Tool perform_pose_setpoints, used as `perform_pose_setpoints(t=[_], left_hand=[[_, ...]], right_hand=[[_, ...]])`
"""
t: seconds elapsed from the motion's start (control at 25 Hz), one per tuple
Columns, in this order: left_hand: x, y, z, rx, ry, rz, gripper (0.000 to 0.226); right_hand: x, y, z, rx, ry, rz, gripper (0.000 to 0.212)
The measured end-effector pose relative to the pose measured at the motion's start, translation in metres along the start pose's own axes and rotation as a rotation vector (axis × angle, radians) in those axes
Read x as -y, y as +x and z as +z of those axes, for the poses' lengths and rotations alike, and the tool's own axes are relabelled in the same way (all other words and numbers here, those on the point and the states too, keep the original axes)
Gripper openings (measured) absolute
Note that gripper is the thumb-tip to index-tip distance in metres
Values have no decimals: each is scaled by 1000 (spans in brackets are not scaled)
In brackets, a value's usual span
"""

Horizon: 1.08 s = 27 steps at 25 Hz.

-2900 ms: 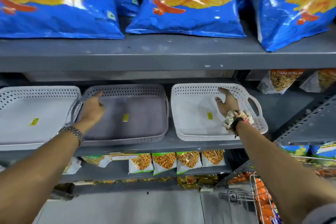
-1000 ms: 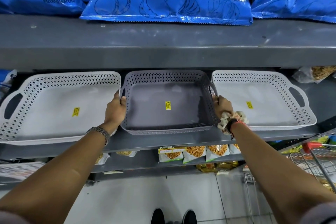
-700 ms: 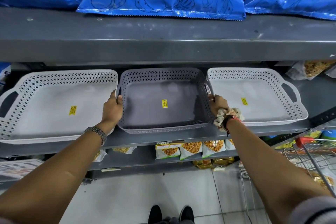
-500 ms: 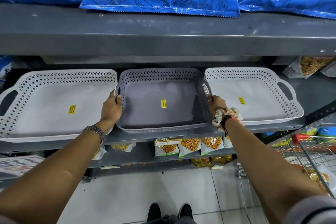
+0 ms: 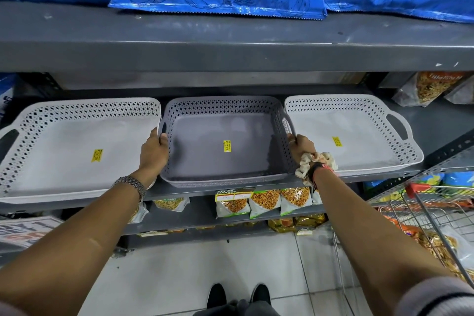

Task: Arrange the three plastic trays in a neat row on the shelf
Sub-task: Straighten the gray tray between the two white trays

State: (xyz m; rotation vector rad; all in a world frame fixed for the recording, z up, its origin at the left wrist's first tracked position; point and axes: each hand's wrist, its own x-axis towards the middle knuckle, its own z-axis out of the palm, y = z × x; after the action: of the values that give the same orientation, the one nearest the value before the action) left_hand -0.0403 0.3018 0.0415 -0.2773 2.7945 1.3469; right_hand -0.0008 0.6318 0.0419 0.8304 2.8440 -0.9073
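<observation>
Grey plastic tray (image 5: 223, 141) is gripped at both side handles by left hand (image 5: 154, 152) and right hand (image 5: 301, 147); probably light and stiff.

Low upper shelf (image 5: 230, 43) above trays (image 5: 220, 161)

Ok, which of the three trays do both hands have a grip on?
The darker grey middle tray: left hand and right hand hold its side handles. The two white trays flanking it are untouched.
</observation>
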Motion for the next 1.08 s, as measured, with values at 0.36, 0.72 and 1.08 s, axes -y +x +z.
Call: perform_pose_setpoints(t=[0.36, 0.72, 1.08], left_hand=[[2, -2, 0, 9, -14, -15, 41], [5, -3, -1, 13, -37, -12, 39], [3, -2, 0, 21, -15, -39, 39]], right_hand=[[1, -3, 0, 0, -10, -6, 38], [-4, -4, 1, -30, 1, -65, 38], [-3, -3, 1, -60, -25, -86, 37]])
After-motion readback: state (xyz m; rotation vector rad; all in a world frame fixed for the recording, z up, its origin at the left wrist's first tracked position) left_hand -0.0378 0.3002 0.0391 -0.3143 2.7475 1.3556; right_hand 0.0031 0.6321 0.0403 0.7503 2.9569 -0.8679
